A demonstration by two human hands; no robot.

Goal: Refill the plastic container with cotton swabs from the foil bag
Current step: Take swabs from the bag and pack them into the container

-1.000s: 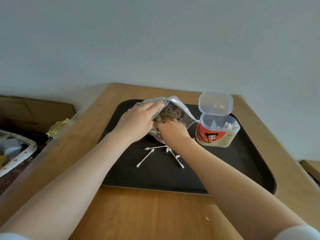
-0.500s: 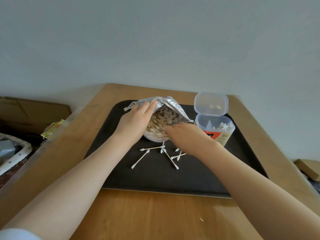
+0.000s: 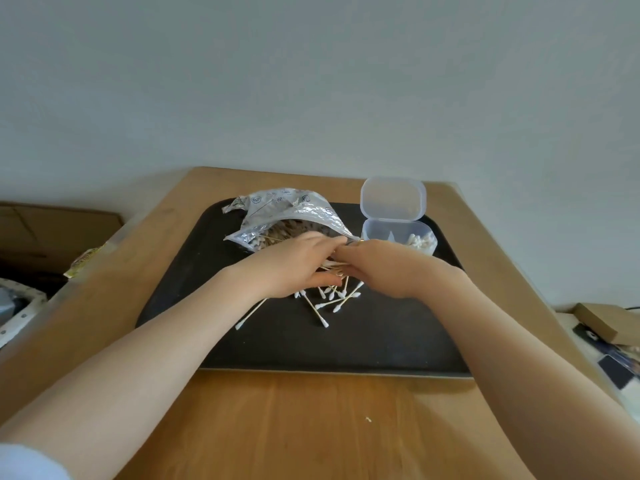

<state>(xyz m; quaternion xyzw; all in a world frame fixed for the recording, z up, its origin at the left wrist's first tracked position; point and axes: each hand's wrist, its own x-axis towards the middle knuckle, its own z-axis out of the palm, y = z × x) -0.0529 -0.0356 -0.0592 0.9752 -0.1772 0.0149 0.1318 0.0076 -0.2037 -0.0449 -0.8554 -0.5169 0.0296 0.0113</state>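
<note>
Centre-left, I log the foil bag (image 3: 294, 216), mouth toward my left hand (image 3: 294, 268). Left hand and right hand (image 3: 377, 268) meet fingertip to fingertip, cupped around a bunch of cotton swabs (image 3: 334, 294); their fingers are hidden, grasp undetermined. Right: plastic container (image 3: 398, 233), open.

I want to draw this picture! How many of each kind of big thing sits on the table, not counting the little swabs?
Foil bag: 1
Plastic container: 1
Black tray: 1
Hands: 2, left hand and right hand, both over the loose cotton swabs
Total: 5
</note>
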